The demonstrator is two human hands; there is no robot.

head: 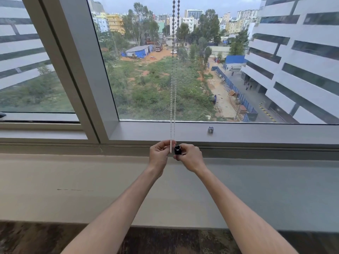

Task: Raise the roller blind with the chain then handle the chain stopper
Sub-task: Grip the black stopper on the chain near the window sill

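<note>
Bare left hand (159, 156) fingers pinched on white beaded chain (172, 114), right hand (189, 157) fingers gripping small black cylindrical stopper (177, 150)

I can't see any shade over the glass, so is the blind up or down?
Up, at least past this view: the window is uncovered to the top edge, and only the chain hangs before it.

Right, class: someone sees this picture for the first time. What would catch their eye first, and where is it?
Two bare arms reach up the middle, where the left hand pinches a white bead chain and the right hand holds a small black stopper beside it. The chain hangs straight down the large window, with a green lot and pale buildings beyond. A little grey clip sits on the window frame to the right.
</note>
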